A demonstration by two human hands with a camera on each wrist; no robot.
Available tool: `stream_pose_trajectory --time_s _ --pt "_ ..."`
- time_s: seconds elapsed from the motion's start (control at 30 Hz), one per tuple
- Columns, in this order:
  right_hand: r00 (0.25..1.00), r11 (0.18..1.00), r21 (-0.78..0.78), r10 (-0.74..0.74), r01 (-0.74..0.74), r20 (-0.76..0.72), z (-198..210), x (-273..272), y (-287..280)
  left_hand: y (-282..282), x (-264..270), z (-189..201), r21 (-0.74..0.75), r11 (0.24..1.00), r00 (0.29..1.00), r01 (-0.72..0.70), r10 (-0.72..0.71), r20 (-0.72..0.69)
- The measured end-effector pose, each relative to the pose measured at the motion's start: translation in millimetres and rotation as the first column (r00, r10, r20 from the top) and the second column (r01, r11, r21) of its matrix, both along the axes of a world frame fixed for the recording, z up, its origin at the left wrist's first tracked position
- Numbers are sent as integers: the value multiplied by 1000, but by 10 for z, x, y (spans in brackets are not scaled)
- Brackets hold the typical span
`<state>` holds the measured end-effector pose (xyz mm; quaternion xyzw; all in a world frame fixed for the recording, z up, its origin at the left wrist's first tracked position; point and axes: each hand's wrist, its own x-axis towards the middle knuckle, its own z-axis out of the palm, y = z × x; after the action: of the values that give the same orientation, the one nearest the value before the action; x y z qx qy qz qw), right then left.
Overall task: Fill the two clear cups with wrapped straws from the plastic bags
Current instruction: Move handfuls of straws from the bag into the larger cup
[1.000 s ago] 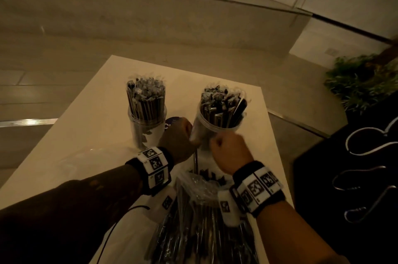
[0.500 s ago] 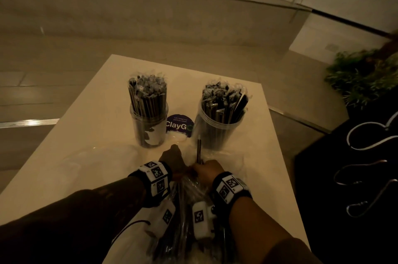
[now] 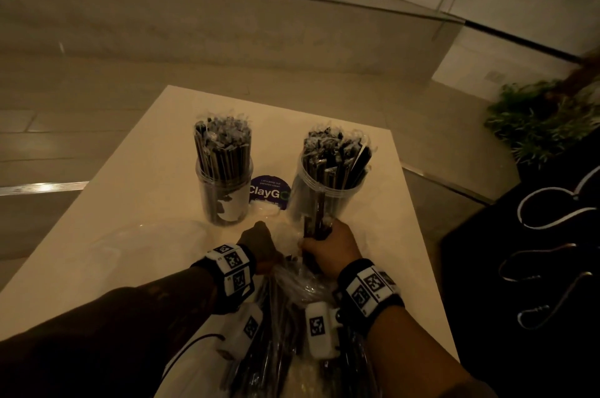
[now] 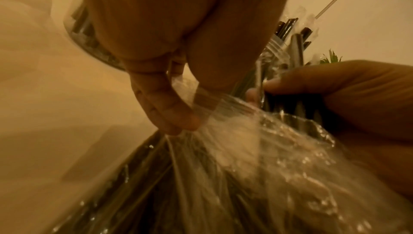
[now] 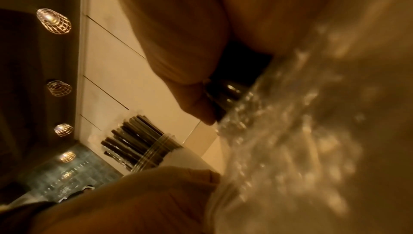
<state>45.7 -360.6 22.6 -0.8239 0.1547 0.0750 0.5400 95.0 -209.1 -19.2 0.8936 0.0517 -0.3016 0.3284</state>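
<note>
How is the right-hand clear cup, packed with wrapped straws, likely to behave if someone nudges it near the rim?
The right cup probably tips easily: its straws stand well above the rim and lean sideways. It likely slides too, as a light plastic cup on the smooth table. Its thin clear wall may flex.

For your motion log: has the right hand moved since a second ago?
Yes. The right hand came back from the right cup's rim toward the person.

My right hand hides the lower part of the straw bundle it grips. The plastic bag below my wrists runs off the bottom edge. The right wrist view is blurred beside my fingers.
</note>
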Motion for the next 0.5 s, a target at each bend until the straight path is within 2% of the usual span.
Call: stream_pose_trajectory --time_s 0.1,0.2,0.27,0.3,0.33,0.37,0.4,0.43,0.47,0.5 --pt "993 996 42 -80 77 84 172 18 -30 -4 1 -23 23 999 999 36 -37 22" --pt "962 996 63 -73 58 263 528 67 -83 15 13 -26 -8 1000 1000 14 -14 -24" --pt "921 996 78 -77 51 382 820 118 -150 28 8 19 24 998 997 62 -61 -45" --pt "896 994 95 -98 63 434 948 148 -194 29 9 68 77 991 994 105 -105 2" --pt "873 989 123 -125 75 472 1040 184 -240 33 18 120 96 988 985 122 -132 106" --pt "855 983 159 -156 87 494 1097 216 -277 26 20 209 25 993 963 114 -117 243" --pt "844 977 191 -184 98 504 1135 234 -304 10 13 322 -129 985 933 118 -65 354" --pt "837 968 226 -214 112 503 1147 250 -320 -17 21 439 -293 943 907 158 -21 421" --pt "831 957 261 -248 129 498 1153 263 -324 -53 36 574 -433 873 897 224 -11 442" --pt "822 943 300 -281 142 496 1157 273 -316 -95 45 707 -522 803 911 286 -59 407"
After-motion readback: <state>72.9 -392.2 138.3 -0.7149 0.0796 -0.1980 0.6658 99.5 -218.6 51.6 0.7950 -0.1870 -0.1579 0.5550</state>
